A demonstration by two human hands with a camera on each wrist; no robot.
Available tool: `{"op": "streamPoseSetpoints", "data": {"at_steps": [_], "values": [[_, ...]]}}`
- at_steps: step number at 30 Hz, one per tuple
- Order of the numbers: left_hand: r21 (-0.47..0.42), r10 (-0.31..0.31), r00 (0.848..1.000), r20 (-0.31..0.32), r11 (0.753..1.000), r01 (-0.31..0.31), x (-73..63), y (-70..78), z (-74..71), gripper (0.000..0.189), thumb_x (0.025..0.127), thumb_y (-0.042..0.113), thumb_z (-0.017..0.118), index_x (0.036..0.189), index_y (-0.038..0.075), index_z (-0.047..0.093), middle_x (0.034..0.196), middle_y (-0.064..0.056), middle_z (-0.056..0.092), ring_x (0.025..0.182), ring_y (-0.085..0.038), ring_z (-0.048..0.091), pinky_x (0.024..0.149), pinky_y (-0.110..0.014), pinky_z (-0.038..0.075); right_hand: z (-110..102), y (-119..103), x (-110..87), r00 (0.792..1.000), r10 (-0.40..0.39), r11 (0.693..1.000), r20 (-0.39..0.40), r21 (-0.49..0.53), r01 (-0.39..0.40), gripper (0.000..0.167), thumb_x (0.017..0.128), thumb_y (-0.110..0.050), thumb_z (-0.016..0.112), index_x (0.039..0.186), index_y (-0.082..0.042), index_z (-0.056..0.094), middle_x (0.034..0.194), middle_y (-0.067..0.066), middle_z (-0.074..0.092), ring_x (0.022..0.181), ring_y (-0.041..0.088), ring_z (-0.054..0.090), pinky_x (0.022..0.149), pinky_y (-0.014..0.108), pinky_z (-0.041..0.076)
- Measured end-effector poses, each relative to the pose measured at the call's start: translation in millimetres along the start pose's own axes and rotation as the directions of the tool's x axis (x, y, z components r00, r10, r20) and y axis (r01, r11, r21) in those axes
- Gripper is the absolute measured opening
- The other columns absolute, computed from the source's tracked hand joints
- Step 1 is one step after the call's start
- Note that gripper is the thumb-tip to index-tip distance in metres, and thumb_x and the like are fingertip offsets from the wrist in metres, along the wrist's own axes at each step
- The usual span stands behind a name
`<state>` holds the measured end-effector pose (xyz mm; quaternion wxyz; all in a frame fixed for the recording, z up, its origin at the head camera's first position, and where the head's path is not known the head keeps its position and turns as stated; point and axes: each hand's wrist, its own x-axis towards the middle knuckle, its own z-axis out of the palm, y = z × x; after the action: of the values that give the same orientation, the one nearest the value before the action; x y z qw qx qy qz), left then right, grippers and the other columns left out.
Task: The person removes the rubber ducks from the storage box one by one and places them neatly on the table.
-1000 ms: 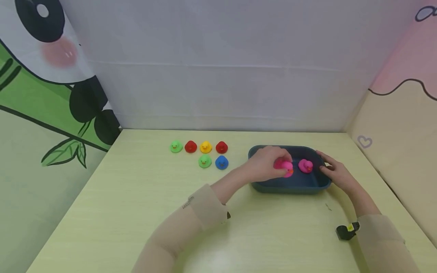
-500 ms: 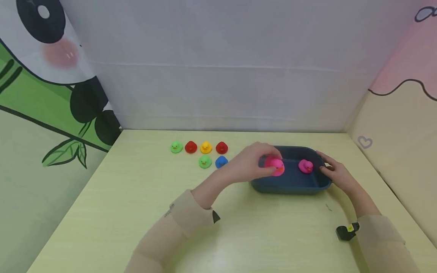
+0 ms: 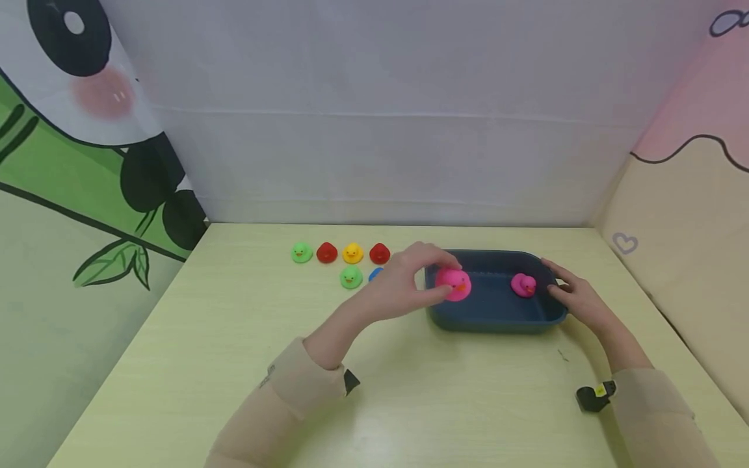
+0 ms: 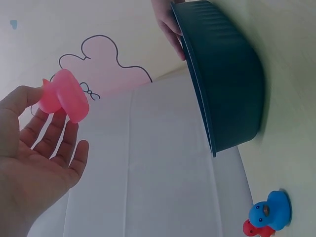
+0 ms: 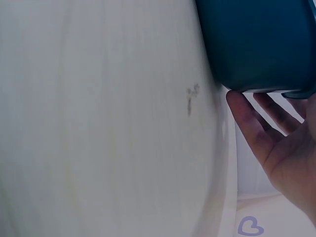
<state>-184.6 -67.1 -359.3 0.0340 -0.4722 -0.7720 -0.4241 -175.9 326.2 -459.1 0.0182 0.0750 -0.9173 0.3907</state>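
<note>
My left hand [image 3: 393, 286] pinches a pink rubber duck [image 3: 456, 284] between thumb and fingers, raised over the left end of a dark blue-green plastic bin [image 3: 497, 324]. In the left wrist view the duck is at the fingertips, well off the table. A second pink rubber duck [image 3: 523, 285] sits inside the bin toward its right end. My right hand [image 3: 580, 300] holds the bin's right end, with the thumb at the rim. Seen from the right wrist, its fingers [image 5: 249, 118] lie against the bin's outer wall.
Left of the bin, rubber ducks stand in two rows: green [image 3: 301, 252], red [image 3: 326, 253], yellow [image 3: 352, 253] and red [image 3: 379, 253] behind, green [image 3: 350, 277] and blue [image 4: 274, 211] in front. My left hand partly covers the blue one in the head view. Cloth walls enclose the table [image 3: 456, 403].
My left hand has moved left with the pink duck, from over the bin's middle to its left end, and now overlaps the blue duck. My right hand and the bin have stayed in place.
</note>
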Motion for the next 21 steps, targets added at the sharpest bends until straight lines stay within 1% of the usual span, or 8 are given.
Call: {"op": "streamPoseSetpoints", "data": {"at_steps": [4,7,10,15,21], "values": [[-0.015,0.034,0.998,-0.059,0.999,-0.035,-9.6,-2.5,-7.1,0.03,0.084,0.02,0.069,0.114,0.018,0.061,0.11,0.01,0.059,0.107,-0.004,0.049,0.089,-0.026,0.047,-0.3,-0.6,0.0,1.0,0.001,1.0,0.002,0.002,-0.001,0.055,0.099,-0.016,0.045,0.148,-0.006,0.022,0.146,0.034,0.024,0.117,0.059,0.042,0.074,0.006,0.04],[-0.001,0.079,0.991,-0.109,0.997,-0.08,-16.7,-6.2,-14.5,0.03,0.084,0.019,0.07,0.113,0.017,0.062,0.11,0.008,0.061,0.107,-0.007,0.05,0.09,-0.028,0.046,-0.6,-1.2,-0.4,1.0,0.003,1.0,0.001,0.001,-0.003,0.055,0.099,-0.016,0.045,0.148,-0.006,0.022,0.146,0.034,0.025,0.117,0.058,0.043,0.074,0.006,0.04],[0.011,0.108,0.982,-0.153,0.994,-0.107,-24.5,-10.7,-22.5,0.03,0.083,0.017,0.07,0.113,0.017,0.062,0.11,0.007,0.062,0.108,-0.01,0.051,0.09,-0.03,0.046,-0.6,-1.2,-0.7,1.0,0.007,1.0,0.001,0.0,-0.007,0.055,0.099,-0.015,0.045,0.148,-0.006,0.022,0.146,0.034,0.025,0.117,0.058,0.043,0.074,0.007,0.04],[0.012,0.127,0.973,-0.194,0.992,-0.127,-36.0,-18.6,-33.8,0.032,0.082,0.013,0.071,0.112,0.016,0.063,0.11,0.005,0.062,0.106,-0.012,0.052,0.087,-0.032,0.049,-0.6,-0.2,-0.5,1.0,0.005,1.0,0.002,-0.005,-0.005,0.055,0.099,-0.015,0.045,0.148,-0.006,0.022,0.147,0.033,0.024,0.117,0.059,0.042,0.074,0.007,0.04],[0.025,0.108,0.971,-0.215,0.994,-0.105,-48.9,-28.0,-44.7,0.033,0.08,0.011,0.073,0.112,0.016,0.063,0.11,0.003,0.06,0.104,-0.013,0.053,0.086,-0.03,0.05,0.0,0.0,-0.1,1.0,-0.005,1.0,-0.003,0.002,0.005,0.055,0.099,-0.014,0.045,0.148,-0.005,0.023,0.146,0.034,0.025,0.116,0.058,0.044,0.074,0.007,0.04]]}}
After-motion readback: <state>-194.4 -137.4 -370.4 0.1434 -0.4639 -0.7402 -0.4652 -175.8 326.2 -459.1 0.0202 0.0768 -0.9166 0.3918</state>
